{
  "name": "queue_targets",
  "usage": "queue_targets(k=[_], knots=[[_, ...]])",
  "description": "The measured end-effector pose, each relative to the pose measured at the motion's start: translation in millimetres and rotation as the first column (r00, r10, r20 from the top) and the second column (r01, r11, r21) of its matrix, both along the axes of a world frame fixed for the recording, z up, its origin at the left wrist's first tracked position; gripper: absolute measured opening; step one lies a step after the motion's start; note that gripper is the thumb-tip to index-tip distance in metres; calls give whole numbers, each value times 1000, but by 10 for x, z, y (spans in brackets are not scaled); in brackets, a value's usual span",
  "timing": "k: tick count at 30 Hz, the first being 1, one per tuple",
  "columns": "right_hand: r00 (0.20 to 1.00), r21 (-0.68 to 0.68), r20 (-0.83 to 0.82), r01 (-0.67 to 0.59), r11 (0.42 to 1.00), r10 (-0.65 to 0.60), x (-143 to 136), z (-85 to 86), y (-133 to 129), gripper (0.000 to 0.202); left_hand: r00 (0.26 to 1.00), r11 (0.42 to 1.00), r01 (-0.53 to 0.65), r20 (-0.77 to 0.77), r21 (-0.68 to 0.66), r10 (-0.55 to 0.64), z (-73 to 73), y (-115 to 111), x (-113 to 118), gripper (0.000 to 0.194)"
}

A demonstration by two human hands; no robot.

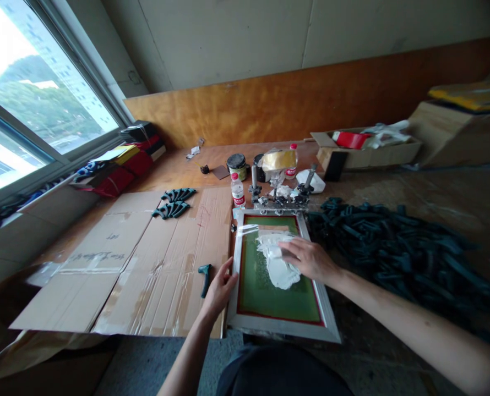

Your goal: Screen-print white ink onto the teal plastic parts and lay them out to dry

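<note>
A metal-framed screen [286, 325] with green mesh lies flat before me, held at its far edge by a clamp fixture [280, 202]. White paste [284, 275] is spread over the mesh. My right hand [309, 258] is above the paste with its fingers closed on a small white object [275, 251], partly hidden by the paste and fingers. At the left edge of the frame is my left hand [221, 286], fingers apart, with nothing seen in it. A single dark green curved part [205, 279] lies on cardboard [158, 275] just left of that hand.
More green parts [173, 203] stand in two rows on the cardboard. A big pile of them [393, 247] lies at the right. Behind the screen are a red-capped bottle [237, 192] and a jar [237, 165]. An open box [377, 155] sits at the back right.
</note>
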State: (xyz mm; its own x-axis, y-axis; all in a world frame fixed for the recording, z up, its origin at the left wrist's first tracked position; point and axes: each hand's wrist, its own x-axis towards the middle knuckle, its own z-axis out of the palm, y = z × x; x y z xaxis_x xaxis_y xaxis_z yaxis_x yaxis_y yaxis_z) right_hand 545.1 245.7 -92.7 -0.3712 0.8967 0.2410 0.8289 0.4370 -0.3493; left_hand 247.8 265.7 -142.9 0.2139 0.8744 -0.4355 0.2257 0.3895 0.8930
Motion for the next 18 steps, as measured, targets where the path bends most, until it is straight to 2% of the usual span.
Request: queue_targets(k=[2, 4, 6, 8, 10, 11, 14, 16, 18], knots=[[990, -17, 15, 139, 990, -139, 40, 170, 324, 48, 999, 999, 6, 40, -37, -4, 190, 30, -12, 84], [962, -9, 29, 273, 962, -272, 184, 325, 576, 57, 994, 998, -11, 107, -60, 17, 421, 84, -11, 77], [912, 42, -64, 407, 912, -405, 439, 416, 693, 54, 983, 998, -50, 177, -37, 56, 668, 181, 27, 60], [824, 69, -208, 551, 832, -528, 723, 387, 666, 46, 956, 994, -106, 276, 18, 97, 915, 335, 117, 54], [763, 9, -233, 621, 784, -603, 909, 211, 517, 41, 914, 981, -171, 386, 95, 122, 1161, 543, 251, 55], [772, -40, -186, 612, 790, -607, 935, 75, 411, 41, 892, 971, -200, 434, 128, 127, 1281, 655, 326, 54], [891, -189, 24, 450, 873, -454, 744, -389, 58, 38, 857, 953, -240, 502, 185, 118, 1570, 927, 530, 52], [922, -228, 134, 385, 894, -363, 496, -618, -126, 29, 836, 939, -287, 529, 191, 148, 1618, 943, 624, 51], [910, -242, 195, 407, 881, -367, 237, -714, -242, 20, 822, 920, -358, 521, 160, 229, 1492, 756, 691, 53]])
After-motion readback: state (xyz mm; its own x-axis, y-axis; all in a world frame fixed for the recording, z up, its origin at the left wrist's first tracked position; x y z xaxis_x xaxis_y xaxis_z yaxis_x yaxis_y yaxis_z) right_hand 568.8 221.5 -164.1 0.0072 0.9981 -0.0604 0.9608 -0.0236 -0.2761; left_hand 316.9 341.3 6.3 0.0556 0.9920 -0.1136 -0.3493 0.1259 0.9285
